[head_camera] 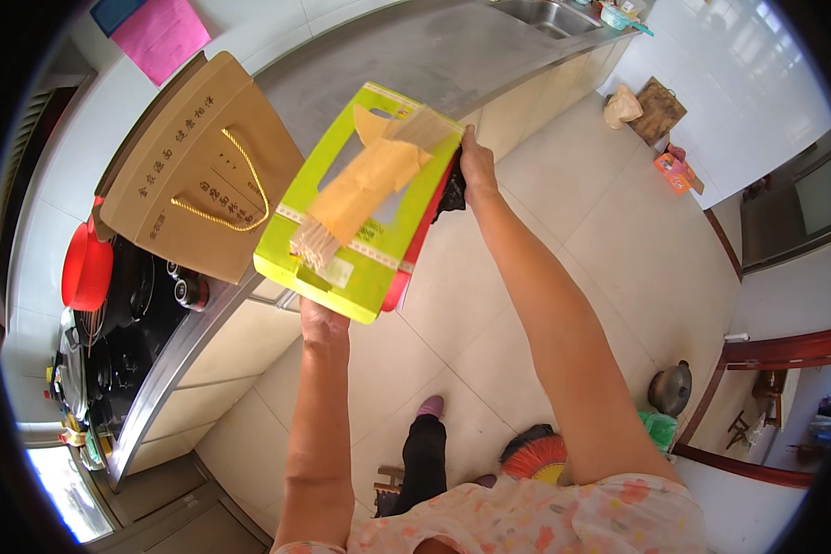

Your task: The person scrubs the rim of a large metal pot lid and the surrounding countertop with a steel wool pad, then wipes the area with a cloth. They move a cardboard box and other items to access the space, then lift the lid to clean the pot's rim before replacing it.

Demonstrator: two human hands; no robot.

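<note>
Both hands hold up a lime-green cardboard box (398, 228), tilted above the floor beside the counter. On its top lies a bundle of dried noodles (315, 242), partly wrapped in torn tan paper (367, 187). My left hand (325, 322) supports the near lower edge from beneath, its fingers mostly hidden. At the far right side, my right hand (479, 166) grips the edge. Beneath the green box shows a red item (396, 292), and black plastic (451, 190) hangs by my right hand. To the left, a brown carton (187, 159) with a gold rope handle (260, 187) bears writing.
A steel counter (360, 48) runs to a sink (550, 17). Along the left stand a black stove (131, 353), a red pan (86, 266) and dark jars (191, 293). On the floor are a broom (537, 457), a lidded pot (670, 389) and an orange box (673, 173).
</note>
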